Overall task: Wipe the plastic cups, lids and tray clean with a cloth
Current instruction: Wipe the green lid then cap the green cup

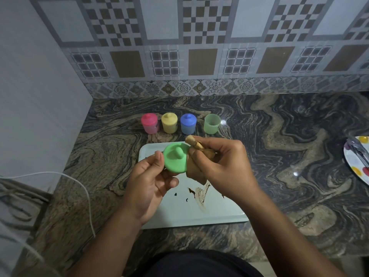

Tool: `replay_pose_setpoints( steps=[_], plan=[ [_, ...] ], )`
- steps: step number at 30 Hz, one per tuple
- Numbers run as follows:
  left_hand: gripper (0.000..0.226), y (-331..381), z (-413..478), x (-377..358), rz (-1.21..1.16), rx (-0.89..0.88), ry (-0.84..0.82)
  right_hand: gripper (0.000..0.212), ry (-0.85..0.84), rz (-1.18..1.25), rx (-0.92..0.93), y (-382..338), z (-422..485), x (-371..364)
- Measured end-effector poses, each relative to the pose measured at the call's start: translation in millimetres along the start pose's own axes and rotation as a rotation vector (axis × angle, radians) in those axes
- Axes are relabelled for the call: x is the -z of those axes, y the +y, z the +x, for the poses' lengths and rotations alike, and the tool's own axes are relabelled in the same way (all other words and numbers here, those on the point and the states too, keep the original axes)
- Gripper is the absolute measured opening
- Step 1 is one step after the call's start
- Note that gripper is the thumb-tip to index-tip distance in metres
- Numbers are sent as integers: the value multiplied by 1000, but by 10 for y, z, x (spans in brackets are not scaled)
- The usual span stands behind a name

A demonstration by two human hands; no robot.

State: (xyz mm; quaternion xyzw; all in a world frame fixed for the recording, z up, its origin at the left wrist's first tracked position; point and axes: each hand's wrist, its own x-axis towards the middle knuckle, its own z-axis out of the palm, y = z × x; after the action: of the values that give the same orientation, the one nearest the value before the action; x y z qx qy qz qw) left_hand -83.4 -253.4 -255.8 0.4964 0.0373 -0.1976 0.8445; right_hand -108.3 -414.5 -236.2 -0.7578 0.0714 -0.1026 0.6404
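My left hand [148,186] holds a round green lid [175,157] with a knob, its top facing me, above the tray. My right hand [221,166] grips a crumpled brown cloth [196,168] pressed against the lid's right edge. Under both hands lies a white tray [219,212] with dark brown smears and drops near its middle. Behind the tray stand a pink cup [149,123], a yellow cup [169,122] and a blue cup [188,123], each with its lid on, and an open green cup [212,124] without a lid.
The marbled stone counter [289,156] runs back to a tiled wall. At the right edge a dotted white plate [354,164] carries a utensil. A white cable [79,188] hangs at the left past a white side wall.
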Motion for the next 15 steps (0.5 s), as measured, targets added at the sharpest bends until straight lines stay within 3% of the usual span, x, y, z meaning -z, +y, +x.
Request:
replay_pose_setpoints(
  steps=[4, 7, 15],
  plan=[
    [30, -35, 39, 30, 164, -35, 40, 32, -3, 77, -23, 42, 6, -1],
    [42, -84, 60, 84, 377, -183, 31, 34, -2, 59, -17, 81, 20, 5],
    [28, -174, 80, 201, 826, -552, 2, 30, 3, 114, -25, 107, 23, 15]
  ],
)
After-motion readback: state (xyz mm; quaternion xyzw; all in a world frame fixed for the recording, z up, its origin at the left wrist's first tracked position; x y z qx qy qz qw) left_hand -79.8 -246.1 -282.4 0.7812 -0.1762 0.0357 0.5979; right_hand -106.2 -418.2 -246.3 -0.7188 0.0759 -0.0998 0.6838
